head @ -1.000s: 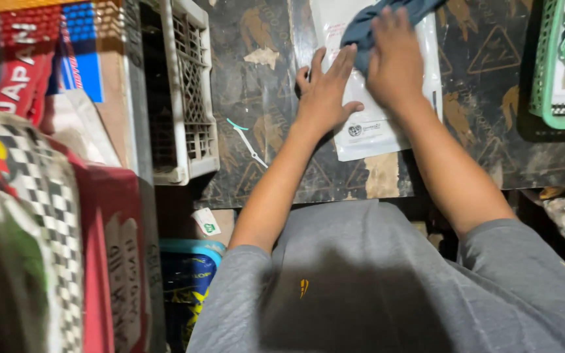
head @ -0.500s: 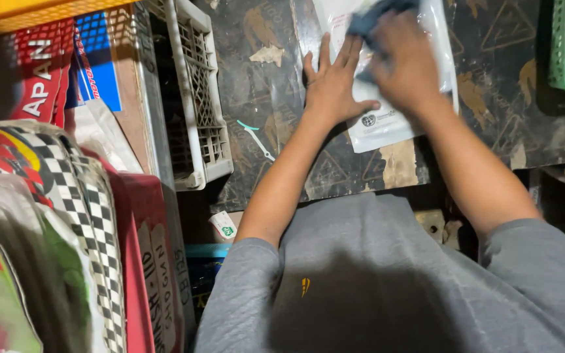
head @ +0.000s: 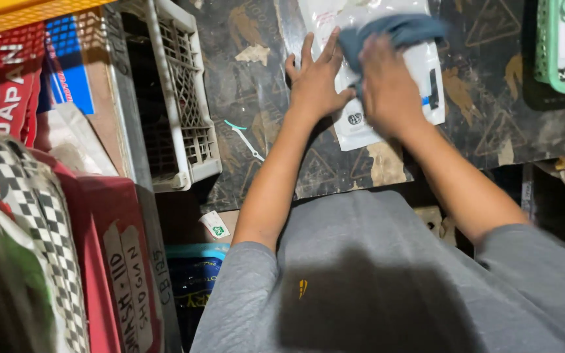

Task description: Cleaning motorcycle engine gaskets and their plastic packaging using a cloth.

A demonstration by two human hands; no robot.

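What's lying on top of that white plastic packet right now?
A blue cloth lies bunched on the white packet. The right hand presses on it; the left hand lies flat on the packet's left edge. The packet's middle is covered by both.

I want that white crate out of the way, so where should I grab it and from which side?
Probably the top rim of the white crate at its near right corner, coming from above and the right. The crate stands open-topped on the dark table, its lattice wall gives finger holes, and boxes crowd its left side. The left hand is nearest; it lies flat on the white packet now.
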